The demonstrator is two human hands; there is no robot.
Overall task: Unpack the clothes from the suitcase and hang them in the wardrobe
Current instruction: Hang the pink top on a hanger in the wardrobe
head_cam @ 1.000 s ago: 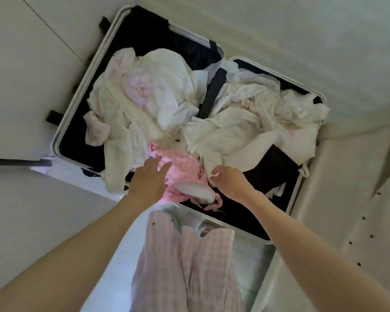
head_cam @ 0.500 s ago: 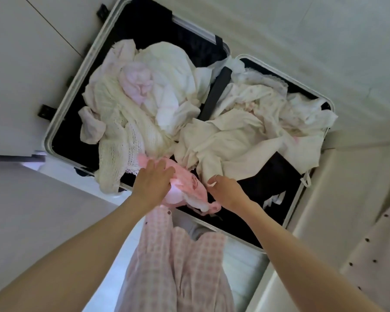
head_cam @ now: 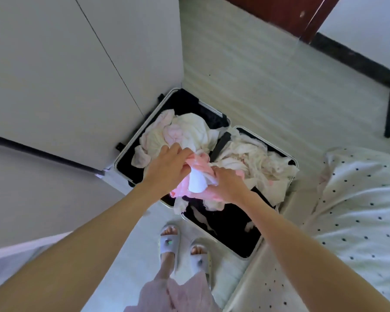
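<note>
Above suitcase [head_cam: 249,252]: pink garment [head_cam: 195,179] within fingers [head_cam: 185,157].

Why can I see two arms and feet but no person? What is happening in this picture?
The camera sits on a person's head and looks forward and down, so you see what they see: their own arms, and their feet in pale slippers on the floor. There is no robot here, just two bare hands.

On the floor lies an open suitcase with a black lining. Both halves hold a heap of crumpled white and cream clothes. Beside it, on the left, stands a tall pale cupboard, probably the wardrobe. On the right is a white spotted bedcover.

The left hand and the right hand both grip a bunched pink and white garment, held above the suitcase. It is likely the next thing to be hung up.
</note>
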